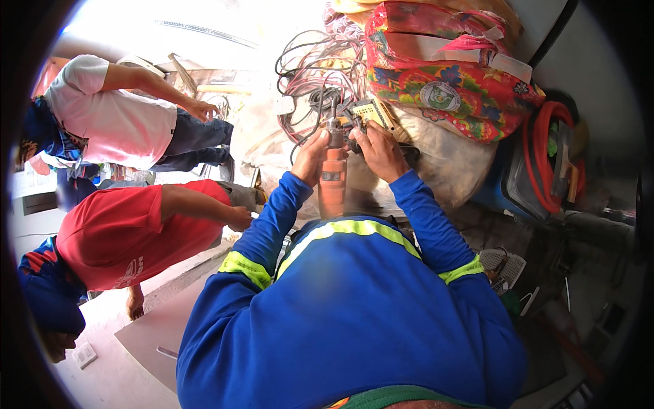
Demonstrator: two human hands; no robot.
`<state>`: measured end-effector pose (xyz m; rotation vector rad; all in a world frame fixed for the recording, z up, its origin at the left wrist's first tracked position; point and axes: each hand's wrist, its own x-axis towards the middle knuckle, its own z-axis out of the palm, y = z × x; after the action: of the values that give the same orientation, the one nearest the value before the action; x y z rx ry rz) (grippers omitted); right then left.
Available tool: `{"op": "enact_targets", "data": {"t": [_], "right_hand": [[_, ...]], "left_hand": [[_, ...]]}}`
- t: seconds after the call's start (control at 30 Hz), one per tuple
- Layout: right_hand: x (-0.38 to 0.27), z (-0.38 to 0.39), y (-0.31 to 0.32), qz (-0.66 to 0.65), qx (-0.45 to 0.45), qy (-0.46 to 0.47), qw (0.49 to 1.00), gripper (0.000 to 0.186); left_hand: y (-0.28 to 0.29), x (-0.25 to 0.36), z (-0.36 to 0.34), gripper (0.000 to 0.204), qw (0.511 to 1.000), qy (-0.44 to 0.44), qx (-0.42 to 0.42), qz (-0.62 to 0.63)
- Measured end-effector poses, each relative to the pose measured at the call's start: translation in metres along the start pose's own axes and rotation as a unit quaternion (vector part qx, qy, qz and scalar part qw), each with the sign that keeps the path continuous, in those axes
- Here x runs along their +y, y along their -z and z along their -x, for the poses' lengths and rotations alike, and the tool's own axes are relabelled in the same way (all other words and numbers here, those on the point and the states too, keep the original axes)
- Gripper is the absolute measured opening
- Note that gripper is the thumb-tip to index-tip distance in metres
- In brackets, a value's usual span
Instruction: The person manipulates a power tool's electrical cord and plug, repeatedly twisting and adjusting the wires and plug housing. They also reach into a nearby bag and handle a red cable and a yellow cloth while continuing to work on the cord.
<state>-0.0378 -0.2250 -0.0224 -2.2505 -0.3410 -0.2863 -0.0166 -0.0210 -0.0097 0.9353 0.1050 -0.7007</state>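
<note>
An orange power tool (332, 176) with a metal front end, probably a drill, stands upright in front of my chest. Its thin metal tip points away from me. My left hand (311, 158) is closed around the tool's left side, near the metal collar. On the other side, my right hand (381, 151) pinches a small dark part (355, 125) close to the collar. Whether that part is fixed to the tool, I cannot tell. Just beyond my right fingers lies a yellowish case (373, 114) with rows of dark holes.
Tangled red and black cables (320, 61) lie ahead. A red floral bag (449, 75) rests on a pale sack (449, 163) at the right. Further right is a bin with a red hose (541, 163). Two people, in a red shirt (136, 235) and a white shirt (122, 123), are at my left.
</note>
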Motion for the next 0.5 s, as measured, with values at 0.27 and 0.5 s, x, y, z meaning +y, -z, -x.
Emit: {"op": "enact_targets", "data": {"t": [0.27,0.5], "right_hand": [[-0.009,-0.008,0.005,-0.36,-0.098,-0.182,0.909,0.032],[-0.009,-0.008,0.0,-0.376,-0.126,-0.187,0.899,0.039]], "left_hand": [[0.024,-0.018,-0.025,0.037,0.991,-0.098,0.053,-0.078],[-0.001,-0.018,-0.005,0.046,0.995,-0.002,0.099,-0.016]]}}
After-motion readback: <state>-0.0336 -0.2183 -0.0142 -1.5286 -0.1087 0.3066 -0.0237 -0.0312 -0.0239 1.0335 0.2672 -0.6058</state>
